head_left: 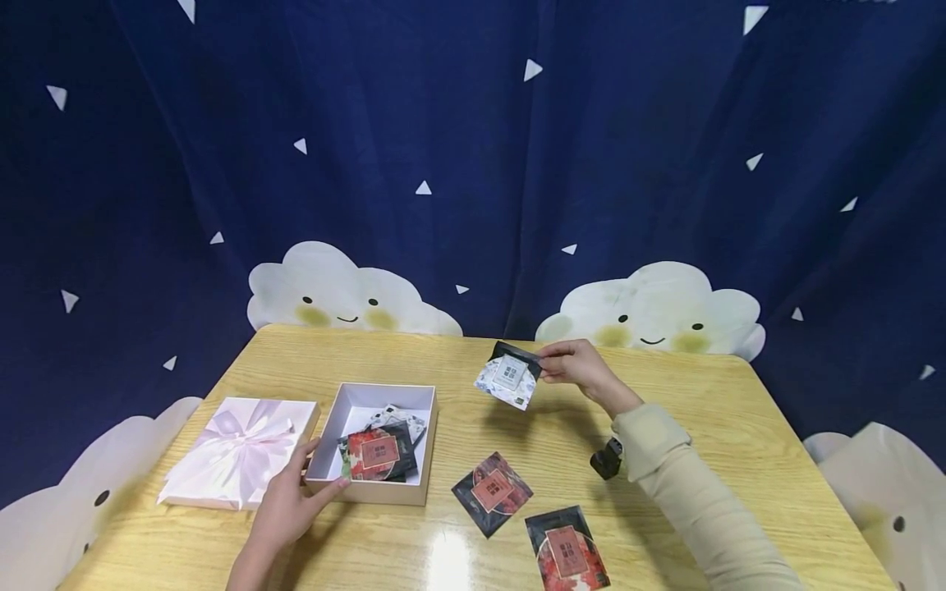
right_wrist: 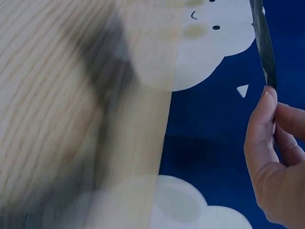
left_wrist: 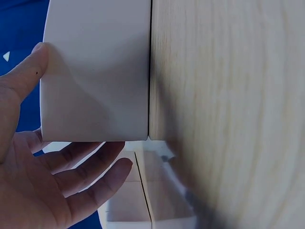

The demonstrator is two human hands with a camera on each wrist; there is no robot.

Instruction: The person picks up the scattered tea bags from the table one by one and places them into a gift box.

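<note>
My right hand pinches a flat black-and-white sachet by its edge, in the air over the table; in the right wrist view the sachet shows edge-on between thumb and fingers. My left hand rests at the near left corner of an open white box. Its thumb touches the front wall and its relaxed fingers lie along the left side, as the left wrist view shows. Inside the box lie several sachets, a red-and-black one on top and white ones partly beneath.
Two red-and-black sachets, one nearer the box and one at the near edge, lie on the wooden table. A lid with a pink bow sits left of the box. A small black object lies beside the right sleeve.
</note>
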